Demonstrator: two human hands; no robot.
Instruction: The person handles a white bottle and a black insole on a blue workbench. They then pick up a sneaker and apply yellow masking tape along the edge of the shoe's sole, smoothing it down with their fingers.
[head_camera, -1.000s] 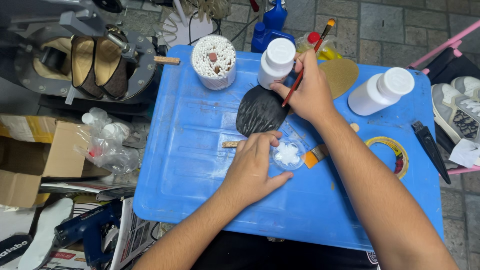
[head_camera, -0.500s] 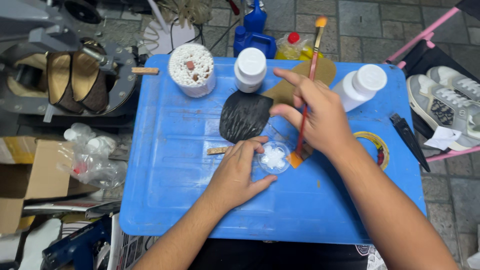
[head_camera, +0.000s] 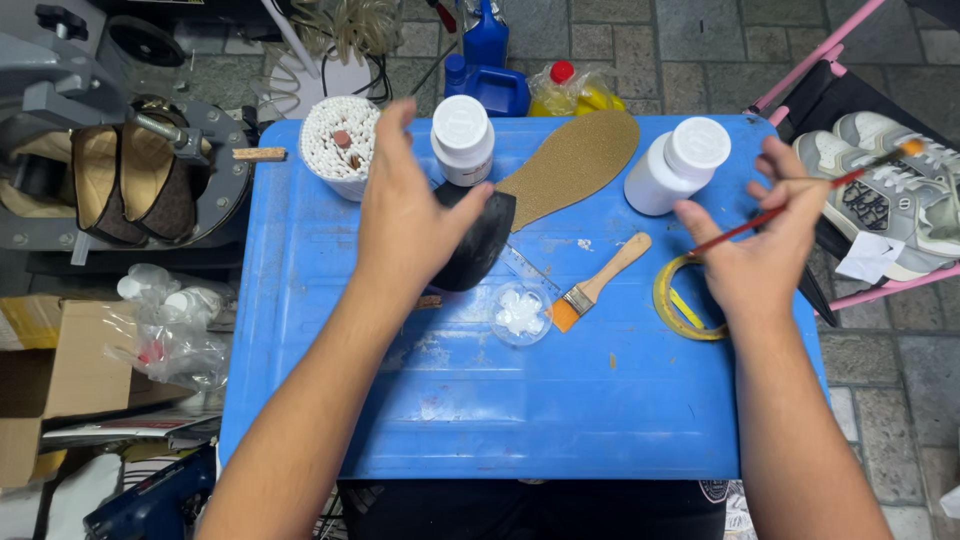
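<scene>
- My left hand (head_camera: 415, 225) is raised over the blue table (head_camera: 330, 400), fingers spread loose and gripping nothing.
- Its thumb tip reaches toward a white bottle (head_camera: 462, 140), which stands just past my fingertips; I cannot tell whether they touch.
- A black sole piece (head_camera: 480, 240) lies just under and to the right of my left palm, partly hidden by it.
- Left of my left fingertips stands a white cup (head_camera: 340, 145) packed with cotton swabs.
- My right hand (head_camera: 765, 250) is closed on a thin red brush (head_camera: 800, 205), pinched between thumb and fingers; the handle slants up and away to the right, past my knuckles.
- A second white bottle (head_camera: 678, 165) lies tilted just left of my right fingertips, apart from them.
- A roll of yellow tape (head_camera: 680, 300) sits partly under the heel of my right hand.
- Between my two hands lie a flat wooden brush (head_camera: 600, 285) with orange bristles and a small clear dish (head_camera: 520, 315) holding white lumps; the bristles are just beside the dish.
- A tan insole (head_camera: 575, 165) lies beyond the gap between my hands, its near end tucked against the sole piece.
- Off the table, beyond my right hand, a grey sneaker (head_camera: 890, 185) rests on a pink rack (head_camera: 815, 65).
</scene>
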